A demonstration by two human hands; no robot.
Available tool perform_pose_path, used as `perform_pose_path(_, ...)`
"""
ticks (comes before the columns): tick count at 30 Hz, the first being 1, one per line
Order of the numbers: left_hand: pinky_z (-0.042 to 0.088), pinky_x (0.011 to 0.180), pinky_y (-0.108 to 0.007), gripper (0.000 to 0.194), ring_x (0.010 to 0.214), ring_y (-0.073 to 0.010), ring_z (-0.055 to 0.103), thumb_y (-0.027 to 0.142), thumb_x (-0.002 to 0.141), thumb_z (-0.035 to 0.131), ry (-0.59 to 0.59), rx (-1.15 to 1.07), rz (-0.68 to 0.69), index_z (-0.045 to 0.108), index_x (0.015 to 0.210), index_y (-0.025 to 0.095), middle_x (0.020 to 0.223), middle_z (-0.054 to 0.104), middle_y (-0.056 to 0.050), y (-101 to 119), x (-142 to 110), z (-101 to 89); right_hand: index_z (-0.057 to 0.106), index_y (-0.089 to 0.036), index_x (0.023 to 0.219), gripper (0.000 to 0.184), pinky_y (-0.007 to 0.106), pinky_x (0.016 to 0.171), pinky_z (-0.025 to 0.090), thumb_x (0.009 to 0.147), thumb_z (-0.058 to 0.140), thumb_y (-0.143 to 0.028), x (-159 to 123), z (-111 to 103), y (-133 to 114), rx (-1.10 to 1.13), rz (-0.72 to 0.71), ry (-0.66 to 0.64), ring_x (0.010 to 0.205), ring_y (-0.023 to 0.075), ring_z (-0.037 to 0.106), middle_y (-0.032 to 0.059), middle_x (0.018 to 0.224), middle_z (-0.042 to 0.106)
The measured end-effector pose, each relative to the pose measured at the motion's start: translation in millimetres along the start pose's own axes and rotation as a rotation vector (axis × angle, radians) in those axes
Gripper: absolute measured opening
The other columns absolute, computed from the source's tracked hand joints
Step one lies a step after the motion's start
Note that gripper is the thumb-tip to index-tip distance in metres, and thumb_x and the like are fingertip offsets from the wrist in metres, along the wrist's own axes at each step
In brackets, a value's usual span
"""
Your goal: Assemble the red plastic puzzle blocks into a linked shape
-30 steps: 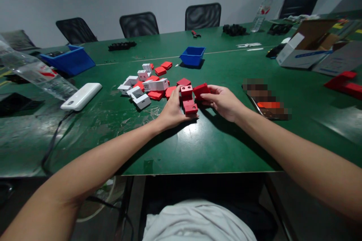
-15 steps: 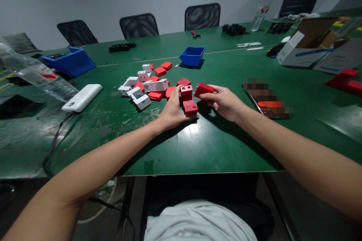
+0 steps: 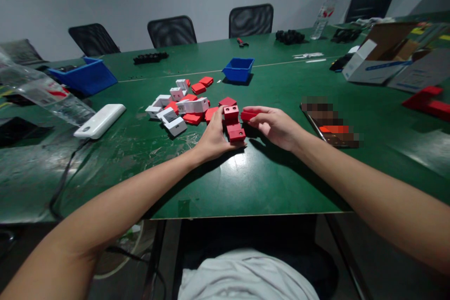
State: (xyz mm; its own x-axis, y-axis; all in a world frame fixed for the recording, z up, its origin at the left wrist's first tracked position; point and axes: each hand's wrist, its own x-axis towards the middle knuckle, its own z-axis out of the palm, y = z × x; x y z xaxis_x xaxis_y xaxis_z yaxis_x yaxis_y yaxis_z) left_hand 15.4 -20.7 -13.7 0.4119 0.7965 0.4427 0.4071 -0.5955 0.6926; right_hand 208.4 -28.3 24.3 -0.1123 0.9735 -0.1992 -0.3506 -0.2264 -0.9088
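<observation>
Red: left hand (image 3: 213, 138) holds one bracket (image 3: 233, 127), right hand (image 3: 276, 126) one block (image 3: 247, 116).

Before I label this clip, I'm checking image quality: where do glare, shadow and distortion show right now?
Head view throughout: glare whitens the green tabletop on the near side of the red bracket; dark shadow lies beside the right forearm; the water bottle at the left edge looks stretched, probably wide-angle distortion.

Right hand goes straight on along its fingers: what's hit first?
Likely the red block in the left hand, met by the small red piece the right hand holds; depth is uncertain.
</observation>
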Motion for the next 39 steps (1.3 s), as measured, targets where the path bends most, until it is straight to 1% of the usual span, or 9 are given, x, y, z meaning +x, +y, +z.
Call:
perform_pose_path(4,0.046,0.108,-0.053,0.098,0.127,-0.0330,0.054,0.039,0.057,0.092,0.000,0.006,0.002,0.037,0.137,0.021,0.137,0.050,-0.016,-0.3,-0.3,-0.1,0.074,-0.015,0.077,0.017,0.032,0.099,0.052,0.072,0.068,-0.001,1.0,-0.8,-0.5,0.035,-0.017,0.016,0.082,0.0145,0.069,0.0057,0.081,0.075)
perform_pose_path(11,0.047,0.107,-0.053,0.097,0.125,-0.0324,0.054,0.039,0.058,0.092,-0.001,0.004,0.001,0.037,0.136,0.022,0.135,0.051,-0.015,-1.2,0.0,0.5,0.071,-0.018,0.088,0.028,0.030,0.088,0.057,0.071,0.069,0.004,0.0,-1.0,0.5,0.036,-0.005,0.003,0.077,0.0136,0.070,0.0028,0.084,0.075)
perform_pose_path(16,0.046,0.108,-0.053,0.094,0.125,-0.0321,0.054,0.039,0.058,0.091,-0.004,0.002,0.011,0.038,0.134,0.021,0.134,0.051,-0.015,-1.0,0.4,0.2,0.070,-0.017,0.088,0.022,0.025,0.073,0.056,0.078,0.064,0.002,-3.5,3.9,-4.5,0.037,0.037,0.082,0.070,0.0116,0.067,0.0022,0.079,0.072)
perform_pose_path(20,0.046,0.108,-0.052,0.096,0.124,-0.0316,0.055,0.039,0.059,0.091,-0.010,-0.003,0.011,0.037,0.135,0.021,0.134,0.051,-0.015,-0.9,0.9,-0.3,0.072,-0.017,0.086,0.013,0.022,0.055,0.049,0.087,0.062,-0.008,-6.1,5.8,-8.4,-0.008,0.067,0.118,0.063,0.0095,0.060,0.0006,0.077,0.069)
perform_pose_path(23,0.046,0.108,-0.052,0.096,0.123,-0.0314,0.055,0.043,0.059,0.090,-0.012,-0.004,0.021,0.037,0.135,0.021,0.134,0.051,-0.015,-1.4,1.2,-0.1,0.072,-0.018,0.086,0.014,0.022,0.052,0.047,0.089,0.061,-0.010,-8.2,6.5,-9.4,-0.034,0.079,0.127,0.062,0.0101,0.059,0.0011,0.079,0.069)
perform_pose_path(27,0.046,0.108,-0.052,0.096,0.123,-0.0314,0.055,0.045,0.059,0.090,-0.006,0.002,0.021,0.037,0.135,0.021,0.134,0.052,-0.015,-2.0,0.9,0.1,0.071,-0.018,0.088,0.014,0.021,0.054,0.048,0.087,0.062,-0.007,-8.5,6.4,-8.1,-0.023,0.077,0.113,0.062,0.0098,0.061,0.0011,0.077,0.070)
perform_pose_path(33,0.045,0.109,-0.051,0.096,0.126,-0.0317,0.053,0.043,0.059,0.090,-0.008,0.005,0.021,0.037,0.136,0.021,0.136,0.050,-0.016,-1.6,0.4,0.1,0.066,-0.017,0.087,0.017,0.025,0.072,0.056,0.080,0.066,-0.002,-2.4,1.5,-2.1,0.052,0.035,0.033,0.072,0.0121,0.067,0.0019,0.080,0.072)
perform_pose_path(35,0.046,0.108,-0.051,0.096,0.126,-0.0318,0.053,0.043,0.060,0.090,-0.006,0.005,0.024,0.037,0.136,0.021,0.136,0.051,-0.015,-1.3,0.3,0.2,0.064,-0.019,0.092,0.024,0.027,0.077,0.058,0.076,0.068,-0.001,-1.6,-0.1,-0.6,0.063,0.028,0.019,0.077,0.0136,0.069,0.0018,0.083,0.072)
perform_pose_path(39,0.045,0.109,-0.052,0.094,0.127,-0.0321,0.054,0.040,0.061,0.089,-0.001,0.003,0.038,0.037,0.137,0.022,0.136,0.051,-0.014,0.0,0.3,-0.2,0.059,-0.024,0.114,0.055,0.030,0.084,0.058,0.067,0.073,0.000,-2.1,-2.2,0.9,0.063,-0.035,0.027,0.081,0.0149,0.071,-0.0011,0.084,0.072)
